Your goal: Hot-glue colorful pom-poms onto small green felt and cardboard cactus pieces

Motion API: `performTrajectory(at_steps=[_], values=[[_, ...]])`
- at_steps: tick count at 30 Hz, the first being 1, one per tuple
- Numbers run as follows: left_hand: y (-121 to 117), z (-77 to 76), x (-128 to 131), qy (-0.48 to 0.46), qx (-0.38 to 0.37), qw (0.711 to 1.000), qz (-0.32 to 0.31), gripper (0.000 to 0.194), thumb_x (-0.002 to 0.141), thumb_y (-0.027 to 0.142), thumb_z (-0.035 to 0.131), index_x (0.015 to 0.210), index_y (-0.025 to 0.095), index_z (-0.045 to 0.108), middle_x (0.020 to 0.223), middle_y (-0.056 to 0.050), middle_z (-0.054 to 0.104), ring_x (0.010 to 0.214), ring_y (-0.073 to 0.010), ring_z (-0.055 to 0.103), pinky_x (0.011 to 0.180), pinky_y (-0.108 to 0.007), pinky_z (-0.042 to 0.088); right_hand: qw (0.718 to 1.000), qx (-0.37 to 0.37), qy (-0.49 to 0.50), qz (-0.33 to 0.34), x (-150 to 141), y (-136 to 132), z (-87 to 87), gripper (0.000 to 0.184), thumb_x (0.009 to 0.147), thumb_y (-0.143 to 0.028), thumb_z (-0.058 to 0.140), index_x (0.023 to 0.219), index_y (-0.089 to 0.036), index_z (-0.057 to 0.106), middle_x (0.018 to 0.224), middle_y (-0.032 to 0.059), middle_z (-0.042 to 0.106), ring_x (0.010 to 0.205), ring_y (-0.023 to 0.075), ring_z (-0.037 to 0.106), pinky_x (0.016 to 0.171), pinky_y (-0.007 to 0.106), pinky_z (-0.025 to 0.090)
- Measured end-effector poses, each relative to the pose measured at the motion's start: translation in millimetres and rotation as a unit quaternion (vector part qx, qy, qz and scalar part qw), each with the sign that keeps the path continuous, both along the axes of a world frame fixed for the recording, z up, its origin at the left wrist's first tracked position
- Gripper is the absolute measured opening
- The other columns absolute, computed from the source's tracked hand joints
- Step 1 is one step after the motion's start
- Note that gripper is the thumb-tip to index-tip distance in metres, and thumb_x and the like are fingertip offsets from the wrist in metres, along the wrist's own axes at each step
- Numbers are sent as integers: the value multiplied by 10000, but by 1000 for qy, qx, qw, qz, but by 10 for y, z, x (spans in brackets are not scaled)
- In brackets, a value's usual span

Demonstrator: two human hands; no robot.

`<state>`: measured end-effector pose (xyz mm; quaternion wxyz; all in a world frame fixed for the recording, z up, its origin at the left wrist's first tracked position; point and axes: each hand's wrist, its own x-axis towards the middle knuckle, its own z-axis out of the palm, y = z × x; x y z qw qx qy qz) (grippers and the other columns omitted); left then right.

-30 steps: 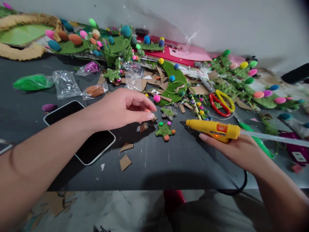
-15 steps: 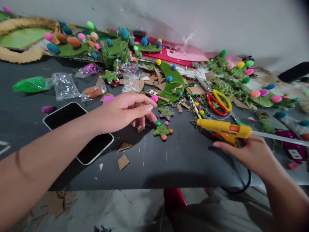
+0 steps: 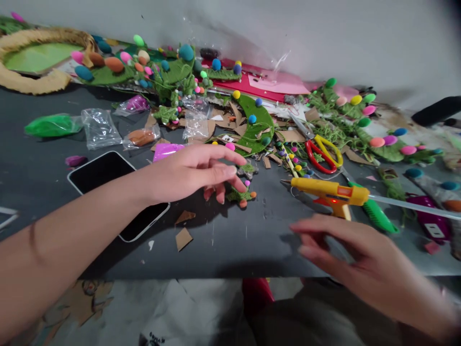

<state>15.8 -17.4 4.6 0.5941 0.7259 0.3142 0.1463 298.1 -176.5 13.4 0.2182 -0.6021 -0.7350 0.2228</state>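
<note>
My left hand (image 3: 201, 170) reaches in from the left, fingers loosely bent and apart. Its fingertips hover over a small green star (image 3: 238, 196) wrapped in yarn, with orange and pink pom-poms on its points, and partly cover it. Just behind lies a second small green piece (image 3: 248, 168). On the table to the right rests a yellow hot glue gun (image 3: 313, 187) with a red light on and a clear glue stick out of its back. My right hand (image 3: 355, 257), slightly blurred, is in front of the glue gun, apart from it and holding nothing.
Beneath my left forearm lies a phone (image 3: 104, 168). Scissors (image 3: 322, 156) with red and yellow handles lie behind the glue gun, near a green-handled tool (image 3: 378, 211). A green crescent (image 3: 255, 127), cardboard scraps (image 3: 184, 239) and plastic packets (image 3: 99, 127) are spread around.
My right hand has let go of the glue gun and come toward the table's front edge. My left hand has moved slightly right, over the star.
</note>
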Motion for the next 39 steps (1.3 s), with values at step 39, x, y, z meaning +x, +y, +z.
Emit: performTrajectory(at_steps=[39], values=[[123, -335, 7, 172, 469, 861, -99, 499, 967, 206, 433, 1431, 217, 618, 1543, -35, 561, 1481, -302, 434, 1220, -525, 335, 988, 95, -81, 87, -374, 1220, -150, 137, 950, -300, 623, 951, -198, 715, 882, 65, 745, 755, 202, 651, 688, 316, 465]])
